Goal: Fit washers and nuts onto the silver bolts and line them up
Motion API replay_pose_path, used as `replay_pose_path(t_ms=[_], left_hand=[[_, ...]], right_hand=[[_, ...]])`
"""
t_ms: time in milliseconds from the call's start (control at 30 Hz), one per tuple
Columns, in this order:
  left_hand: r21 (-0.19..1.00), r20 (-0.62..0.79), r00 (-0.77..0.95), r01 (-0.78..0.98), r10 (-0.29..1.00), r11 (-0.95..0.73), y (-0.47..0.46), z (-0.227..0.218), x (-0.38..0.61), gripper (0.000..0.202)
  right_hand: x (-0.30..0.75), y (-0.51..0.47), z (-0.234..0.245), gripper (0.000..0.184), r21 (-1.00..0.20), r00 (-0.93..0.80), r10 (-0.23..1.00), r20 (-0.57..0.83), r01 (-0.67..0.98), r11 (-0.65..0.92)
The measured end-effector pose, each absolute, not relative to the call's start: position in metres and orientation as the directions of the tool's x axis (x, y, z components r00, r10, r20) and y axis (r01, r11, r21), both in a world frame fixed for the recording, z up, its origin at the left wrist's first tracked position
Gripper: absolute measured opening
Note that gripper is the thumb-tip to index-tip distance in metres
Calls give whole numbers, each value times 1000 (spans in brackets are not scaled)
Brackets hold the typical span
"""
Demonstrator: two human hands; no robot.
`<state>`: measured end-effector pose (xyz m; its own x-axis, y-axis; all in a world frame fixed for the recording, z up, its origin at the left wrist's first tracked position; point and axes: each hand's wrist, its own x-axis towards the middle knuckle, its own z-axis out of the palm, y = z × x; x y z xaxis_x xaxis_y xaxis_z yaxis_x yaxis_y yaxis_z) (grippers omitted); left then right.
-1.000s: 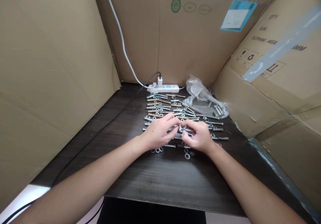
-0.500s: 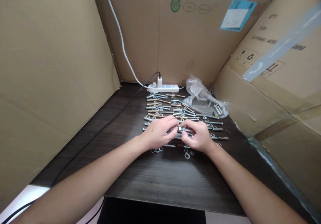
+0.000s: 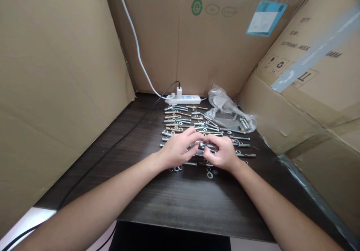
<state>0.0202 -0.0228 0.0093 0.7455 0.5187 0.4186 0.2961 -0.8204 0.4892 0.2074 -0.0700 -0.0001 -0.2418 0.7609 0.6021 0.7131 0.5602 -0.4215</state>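
Note:
Over the rows of hardware, my left hand [image 3: 179,148] and my right hand [image 3: 224,152] meet with curled fingers. A small silver bolt [image 3: 201,144] shows between their fingertips, pinched from both sides; much of it is hidden by the fingers. Around and beneath the hands lie silver and brass-coloured bolts [image 3: 180,121] in rows, with loose nuts and washers among them. Close below my right hand is a flat washer [image 3: 209,175], and a few rings [image 3: 176,169] lie just under my left wrist.
A white power strip [image 3: 184,99] with a plugged-in charger stands behind the bolts. Right of it lies a clear plastic bag [image 3: 225,104] with metal parts inside. A black cable [image 3: 120,136] crosses the dark table [image 3: 157,202] on the left. Cardboard boxes [image 3: 152,37] wall in three sides.
Both hands stay in nearly the same place. The fingertips have shifted slightly around the silver bolt; the hardware on the table looks unchanged.

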Motion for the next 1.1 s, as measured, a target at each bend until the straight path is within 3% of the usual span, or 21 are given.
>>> replay_pose_path(t_ms=[767, 1100], left_hand=[[453, 346, 781, 346, 520, -822, -22, 10, 23, 26], [504, 345, 770, 331, 537, -798, -25, 13, 22, 13]], right_hand=[[206, -71, 3, 6, -399, -265, 749, 607, 714, 575], [207, -70, 0, 7, -411, -260, 764, 590, 718, 562]])
